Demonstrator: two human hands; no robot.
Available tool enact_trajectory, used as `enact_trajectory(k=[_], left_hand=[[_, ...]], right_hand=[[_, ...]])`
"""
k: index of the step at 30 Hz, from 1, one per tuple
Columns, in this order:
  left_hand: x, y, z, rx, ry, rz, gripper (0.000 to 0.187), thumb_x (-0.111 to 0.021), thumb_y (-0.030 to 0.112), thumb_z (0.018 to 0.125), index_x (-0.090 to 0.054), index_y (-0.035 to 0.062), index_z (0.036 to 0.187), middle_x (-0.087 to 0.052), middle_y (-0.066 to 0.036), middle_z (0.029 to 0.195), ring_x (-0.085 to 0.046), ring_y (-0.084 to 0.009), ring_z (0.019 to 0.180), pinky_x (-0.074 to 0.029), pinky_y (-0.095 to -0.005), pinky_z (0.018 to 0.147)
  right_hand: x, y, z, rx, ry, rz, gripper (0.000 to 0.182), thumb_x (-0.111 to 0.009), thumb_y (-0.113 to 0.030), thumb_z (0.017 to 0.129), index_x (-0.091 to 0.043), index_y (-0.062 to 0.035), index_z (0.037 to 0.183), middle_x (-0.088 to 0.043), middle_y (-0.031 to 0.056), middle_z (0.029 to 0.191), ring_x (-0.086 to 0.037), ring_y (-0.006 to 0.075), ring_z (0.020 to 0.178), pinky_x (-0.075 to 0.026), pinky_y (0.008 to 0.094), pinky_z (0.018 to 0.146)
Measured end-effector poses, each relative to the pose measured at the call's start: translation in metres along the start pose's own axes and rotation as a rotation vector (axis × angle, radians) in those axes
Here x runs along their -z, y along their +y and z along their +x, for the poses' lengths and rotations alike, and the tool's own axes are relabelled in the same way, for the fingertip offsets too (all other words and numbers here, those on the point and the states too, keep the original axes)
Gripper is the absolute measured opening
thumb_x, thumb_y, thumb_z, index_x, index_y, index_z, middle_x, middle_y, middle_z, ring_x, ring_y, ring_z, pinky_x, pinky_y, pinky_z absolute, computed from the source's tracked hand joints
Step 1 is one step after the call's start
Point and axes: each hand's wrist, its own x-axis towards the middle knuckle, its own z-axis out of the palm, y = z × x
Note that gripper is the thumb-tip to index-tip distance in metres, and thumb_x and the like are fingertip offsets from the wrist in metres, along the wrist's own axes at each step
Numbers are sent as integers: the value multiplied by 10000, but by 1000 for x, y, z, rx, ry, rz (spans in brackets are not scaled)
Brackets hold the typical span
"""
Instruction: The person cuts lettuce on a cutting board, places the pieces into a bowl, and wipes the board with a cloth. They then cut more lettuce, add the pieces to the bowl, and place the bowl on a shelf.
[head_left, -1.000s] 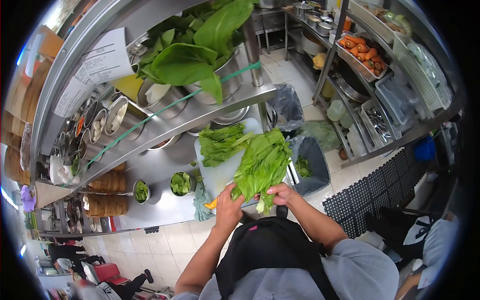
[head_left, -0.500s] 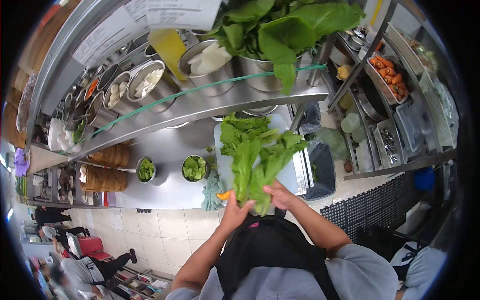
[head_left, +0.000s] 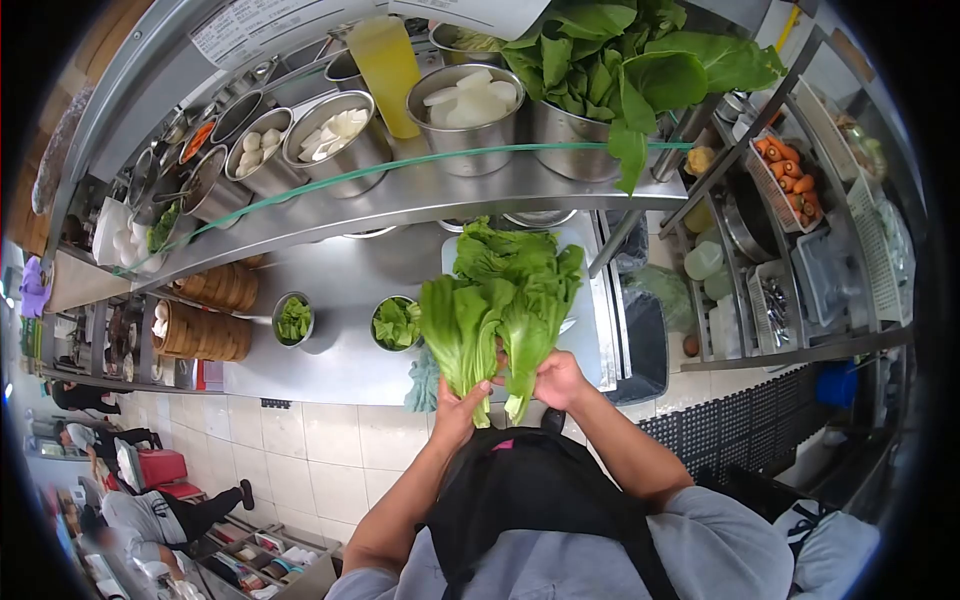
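Leafy green lettuce-like vegetables (head_left: 525,300) are bunched over a white cutting board (head_left: 590,345) at the counter's front edge. My left hand (head_left: 459,412) grips the stem end of the left bunch, its fingers partly under the leaves. Around the lower stem of the right bunch, my right hand (head_left: 556,382) is closed, with some fingers hidden behind it. The two stem ends point toward my body, slightly apart. More leaves lie behind on the board. Left of the board stands a metal bowl (head_left: 397,324) of cut greens.
Another bowl (head_left: 293,320) of greens and bamboo steamers (head_left: 205,331) stand left. A metal shelf (head_left: 430,197) with ingredient pots crosses above. A bin (head_left: 640,350) is right of the counter. A teal cloth (head_left: 422,382) hangs at the edge. People are at far left; another person's sleeve is at lower right.
The bunches in my hands have drawn together and now show their broad leaves and stem ends more clearly. The orange item beside my left hand is no longer visible. The view has shifted slightly.
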Motion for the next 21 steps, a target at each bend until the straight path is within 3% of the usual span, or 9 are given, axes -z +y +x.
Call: enact_trajectory(k=[2, 3, 5, 7, 10, 16, 18, 20, 21], left_hand=[[0, 2, 0, -29, -7, -17, 527, -698, -10, 976, -465, 88, 1438, -650, -75, 1285, -655, -174, 1112, -569, -359, 915], [-6, 9, -1, -36, -40, -19, 536, -726, -1, 959, -476, 65, 1427, -658, -82, 1276, -655, -176, 1116, -556, -356, 939], [-17, 20, -6, -45, -75, -21, 547, -755, 7, 941, -487, 41, 1417, -665, -89, 1268, -654, -178, 1120, -544, -353, 964], [-29, 26, -10, -87, -113, 363, 582, -790, 11, 903, -496, -5, 1405, -667, -108, 1279, -649, -186, 1145, -529, -352, 992], [-26, 19, -2, -108, -85, 527, 567, -793, 2, 878, -530, -24, 1380, -675, -115, 1269, -644, -189, 1165, -519, -355, 1019], [-16, 36, 0, -3, -72, 287, 523, -664, -94, 895, -542, -23, 1399, -678, -136, 1307, -667, -229, 1191, -511, -368, 1048], [-33, 62, -11, -32, -80, -49, 560, -653, -104, 893, -519, -16, 1429, -666, -140, 1347, -671, -249, 1208, -507, -380, 1060], [-29, 71, -10, -40, -146, 35, 583, -680, -36, 916, -475, -30, 1462, -660, -168, 1359, -663, -303, 1229, -498, -398, 1079], [-28, 76, -11, -50, -161, 494, 587, -683, 18, 934, -448, -39, 1469, -632, -203, 1378, -650, -336, 1250, -517, -422, 1054]], right_hand=[[-23, -6, -1, 30, -114, 293, 767, -608, -203, 811, -437, 13, 1527, -535, 184, 1535, -583, 372, 1345, -389, 544, 1216], [-28, -5, -1, 29, -33, 324, 757, -628, -270, 810, -488, 21, 1495, -568, 185, 1510, -587, 381, 1334, -360, 540, 1230], [3, 7, 5, -6, 9, 322, 734, -636, -263, 811, -512, 27, 1473, -585, 187, 1489, -583, 375, 1338, -370, 532, 1222], [10, 12, 6, -41, 49, 321, 710, -644, -257, 812, -537, 32, 1452, -602, 188, 1469, -579, 368, 1342, -380, 524, 1214], [16, 17, 7, -31, -22, 282, 651, -612, -156, 731, -607, 54, 1348, -639, 210, 1391, -587, 346, 1320, -388, 511, 1200], [-1, -4, -9, -78, -61, 207, 694, -581, -108, 755, -547, 35, 1433, -619, 207, 1413, -573, 378, 1329, -378, 577, 1199], [-28, -13, -16, -23, -195, 257, 691, -574, -126, 828, -494, 0, 1502, -601, 201, 1436, -565, 400, 1333, -381, 625, 1185], [-19, -5, -16, -57, -140, 281, 631, -572, -167, 904, -487, -19, 1511, -589, 183, 1455, -567, 372, 1336, -399, 603, 1179], [-13, 1, -15, -95, -87, 303, 573, -571, -208, 980, -481, -39, 1520, -577, 166, 1475, -570, 344, 1339, -416, 581, 1174]])
